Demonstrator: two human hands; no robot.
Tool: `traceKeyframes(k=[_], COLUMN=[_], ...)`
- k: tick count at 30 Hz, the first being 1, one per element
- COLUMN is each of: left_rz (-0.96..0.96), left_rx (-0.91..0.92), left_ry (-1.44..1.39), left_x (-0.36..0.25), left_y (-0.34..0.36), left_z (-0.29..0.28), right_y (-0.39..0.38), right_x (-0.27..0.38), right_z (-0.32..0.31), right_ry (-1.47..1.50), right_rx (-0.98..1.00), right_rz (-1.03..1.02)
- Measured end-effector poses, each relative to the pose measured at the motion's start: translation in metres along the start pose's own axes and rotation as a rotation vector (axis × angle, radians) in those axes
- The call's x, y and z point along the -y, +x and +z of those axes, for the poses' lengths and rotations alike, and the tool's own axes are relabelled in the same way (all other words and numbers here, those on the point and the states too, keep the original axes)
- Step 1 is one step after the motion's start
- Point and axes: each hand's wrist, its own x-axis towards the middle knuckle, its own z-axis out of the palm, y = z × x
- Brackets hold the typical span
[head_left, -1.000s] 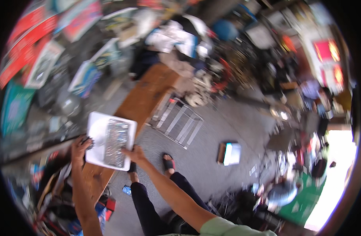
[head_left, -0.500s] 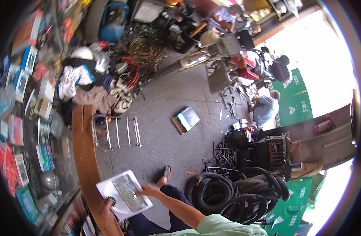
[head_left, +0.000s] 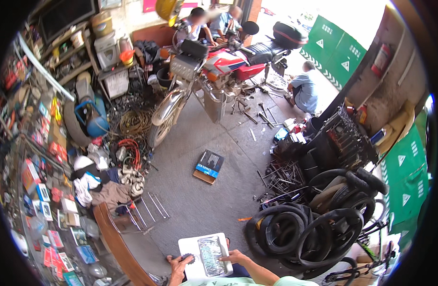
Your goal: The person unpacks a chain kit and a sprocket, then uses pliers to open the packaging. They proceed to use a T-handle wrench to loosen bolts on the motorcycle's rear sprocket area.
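Note:
A white tray [head_left: 189,246] lies low in front of me, over my lap. In its right part is a silvery item in a clear plastic packet [head_left: 212,256]. My left hand [head_left: 177,268] grips the tray's left edge, its thumb by a small black toothed sprocket [head_left: 190,259]. The fingers of my right hand [head_left: 234,257] are closed at the packet's right edge, over the tray's rim. On the floor ahead lies a black and blue cardboard box [head_left: 210,165], its brown end flap towards me.
A wooden bench [head_left: 121,248] and a metal rack [head_left: 145,213] stand left, beside goods shelves. Black tyres [head_left: 281,231] and loose tools [head_left: 285,178] lie right. A red motorcycle [head_left: 228,62] stands ahead. Two people sit behind it; another person [head_left: 304,90] crouches at the doorway.
My view has turned and lifted, so the tray and both hands now appear lower and further right. Both hands keep their places on the tray and packet.

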Motion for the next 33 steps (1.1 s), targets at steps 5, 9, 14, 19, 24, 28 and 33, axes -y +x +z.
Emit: traceKeyframes(k=[5,9,14,19,24,28,33], left_rz=[-0.227,-0.144,-0.193,0.024,0.039,-0.097,-0.072], left_rx=[-0.03,0.009,0.204,0.342,0.483,0.512,0.495], left_ry=[0.047,0.107,0.262,0.607,0.569,0.551,0.548], left_x=[-0.073,-0.089,-0.122,-0.163,-0.22,-0.251,-0.273], left_y=[0.052,0.098,0.174,0.263,0.345,0.39,0.461], left_z=[0.103,0.155,0.228,0.298,0.352,0.382,0.443], right_y=[-0.021,-0.042,-0.053,-0.031,-0.016,-0.004,0.013], right_x=[0.006,0.034,0.063,0.095,0.153,0.187,0.235], right_z=[-0.068,-0.123,-0.196,-0.256,-0.315,-0.345,-0.426], right_ry=[0.351,0.44,0.502,0.665,0.783,0.795,0.792], right_rx=[-0.068,-0.099,-0.239,-0.32,-0.416,-0.481,-0.51], right_rz=[-0.133,-0.225,-0.238,-0.282,-0.406,-0.398,-0.411])
